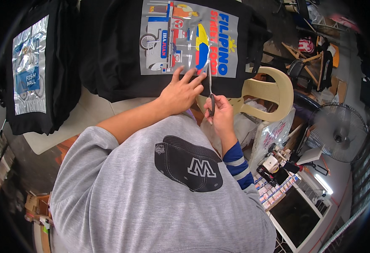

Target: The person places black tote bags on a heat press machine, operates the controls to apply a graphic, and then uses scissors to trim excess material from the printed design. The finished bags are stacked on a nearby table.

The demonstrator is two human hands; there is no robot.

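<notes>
A black shirt (pixel 113 55) lies spread before me with a glossy printed panel (pixel 189 59) on its front. The panel is grey with a colourful street-cart picture and bold blue and red lettering. My left hand (pixel 180 92) rests flat on the panel's near edge, fingers spread. In my right hand (pixel 221 117) is a pair of scissors (pixel 211 103) with dark handles. Its narrow blades point away from me and lie over the panel by the lettering, just right of my left fingertips. Whether the blades touch the film, I cannot tell.
Left of the shirt is a stack of black shirts (pixel 63 71) with a silvery print, on a pale table (pixel 46 141). A cream plastic chair (pixel 284 90) stands close on the right. Farther right are a standing fan (pixel 339 133), a sewing machine (pixel 273 162) and a dark screen (pixel 295 216).
</notes>
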